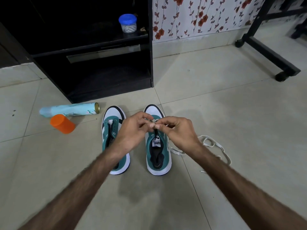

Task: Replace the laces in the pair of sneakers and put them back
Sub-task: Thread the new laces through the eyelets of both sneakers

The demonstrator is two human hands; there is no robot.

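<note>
We see both hands, left hand [132,130] and right hand [177,130], pinching, probably, white lace [214,145] end over right sneaker [157,146]; left sneaker [113,123] beside it.

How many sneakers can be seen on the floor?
2. The left sneaker stands on the tiles near the orange cap; the right sneaker stands beside it, under both hands.

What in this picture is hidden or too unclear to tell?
- Head view: the lace tip is hidden between the pinching left hand and right hand.
- The right sneaker front eyelets are covered by both hands.
- The blue-lidded jar holds contents too small to identify.
</note>
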